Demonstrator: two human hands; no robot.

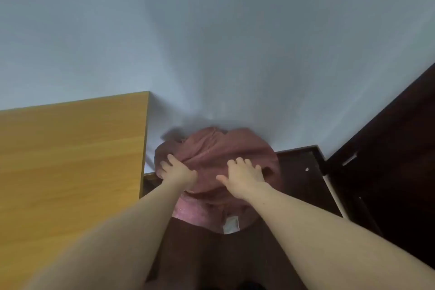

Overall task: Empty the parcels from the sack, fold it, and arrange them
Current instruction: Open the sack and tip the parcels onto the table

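Both bare forearms reach forward, side by side. The left hand (pixel 177 170) curls its fingers (pixel 170 158) in a grip; the right hand (pixel 243 178) lies flatter, fingers spread, thumb out to the left.

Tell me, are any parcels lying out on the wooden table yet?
No, the part of the wooden table in view is bare, and both hands are on the reddish sack beside it.

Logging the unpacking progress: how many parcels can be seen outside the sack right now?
0. No parcel shows. The left hand and right hand both lie on the bulging reddish sack beside the wooden table; any parcels may be hidden inside it.
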